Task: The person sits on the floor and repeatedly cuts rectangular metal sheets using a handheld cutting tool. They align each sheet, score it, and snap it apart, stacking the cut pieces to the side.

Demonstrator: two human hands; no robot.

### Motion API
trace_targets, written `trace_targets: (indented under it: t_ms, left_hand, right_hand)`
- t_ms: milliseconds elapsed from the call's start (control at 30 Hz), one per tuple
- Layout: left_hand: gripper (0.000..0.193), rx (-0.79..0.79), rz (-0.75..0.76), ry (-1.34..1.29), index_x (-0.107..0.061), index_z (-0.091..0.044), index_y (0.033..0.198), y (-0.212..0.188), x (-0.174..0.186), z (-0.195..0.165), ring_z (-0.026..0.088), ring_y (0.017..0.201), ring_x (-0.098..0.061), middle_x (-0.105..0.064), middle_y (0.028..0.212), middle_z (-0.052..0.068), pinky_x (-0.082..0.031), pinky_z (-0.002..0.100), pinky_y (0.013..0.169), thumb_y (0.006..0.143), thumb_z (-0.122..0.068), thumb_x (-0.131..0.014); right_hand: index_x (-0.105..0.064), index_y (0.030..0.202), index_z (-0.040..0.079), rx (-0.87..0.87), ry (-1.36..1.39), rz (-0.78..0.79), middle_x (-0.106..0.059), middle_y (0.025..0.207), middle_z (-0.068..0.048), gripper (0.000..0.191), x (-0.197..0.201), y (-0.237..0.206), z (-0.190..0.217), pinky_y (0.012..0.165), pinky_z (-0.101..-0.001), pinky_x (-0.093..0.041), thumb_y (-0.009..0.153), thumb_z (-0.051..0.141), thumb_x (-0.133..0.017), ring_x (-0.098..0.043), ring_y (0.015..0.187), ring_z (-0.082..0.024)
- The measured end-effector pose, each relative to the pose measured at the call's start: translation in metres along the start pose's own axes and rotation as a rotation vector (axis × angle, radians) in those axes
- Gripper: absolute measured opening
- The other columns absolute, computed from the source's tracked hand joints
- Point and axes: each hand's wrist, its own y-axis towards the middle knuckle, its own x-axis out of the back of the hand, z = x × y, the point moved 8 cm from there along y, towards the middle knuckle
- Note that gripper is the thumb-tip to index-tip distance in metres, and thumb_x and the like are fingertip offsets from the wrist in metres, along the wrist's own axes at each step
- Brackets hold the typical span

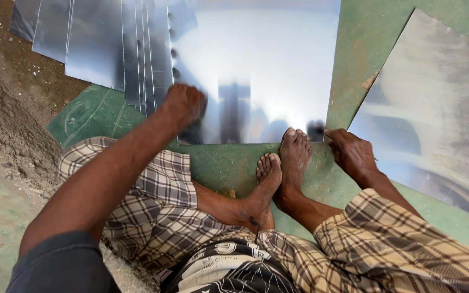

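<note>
A large shiny metal sheet (267, 59) lies flat on a green board (229, 163) in front of me. My left hand (183, 103) is closed and rests on the sheet's left near edge. My right hand (351, 152) rests on the green board at the sheet's right near corner, fingers pointing at that corner; a thin dark tool seems to stick out behind it, too small to tell. I sit on the floor with both bare feet (283, 163) touching the sheet's near edge.
Several cut metal strips and sheets (109, 43) lie overlapped at the upper left. Another big metal sheet (441, 108) lies to the right. Bare dirt ground (6, 119) runs along the left. My checked shorts fill the near foreground.
</note>
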Motion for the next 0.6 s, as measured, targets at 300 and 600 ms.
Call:
trace_targets:
  t_ms: [300,600]
  left_hand:
    - [0.148,0.186,-0.149,0.19,-0.002,-0.008,0.164,0.126,0.122,0.096,0.049,0.15,-0.015,-0.006,0.164,0.029,-0.035,0.061,0.115,0.06,-0.06,-0.094]
    - [0.153,0.172,-0.022,-0.091,0.01,-0.014,0.165,0.115,0.134,0.096,0.055,0.152,-0.001,0.015,0.167,0.027,-0.045,0.061,0.108,0.062,-0.04,-0.099]
  right_hand:
    - [-0.052,0.145,0.022,-0.388,-0.453,0.553,-0.067,0.138,-0.008,0.044,0.1,-0.013,-0.119,0.058,-0.0391,-0.061,0.105,0.04,-0.048,-0.077,0.069,-0.025]
    - [-0.064,0.135,0.011,-0.212,-0.238,0.658,-0.073,0.126,-0.014,0.039,0.126,0.148,-0.12,0.088,-0.0426,-0.056,0.105,0.035,-0.053,-0.076,0.093,-0.026]
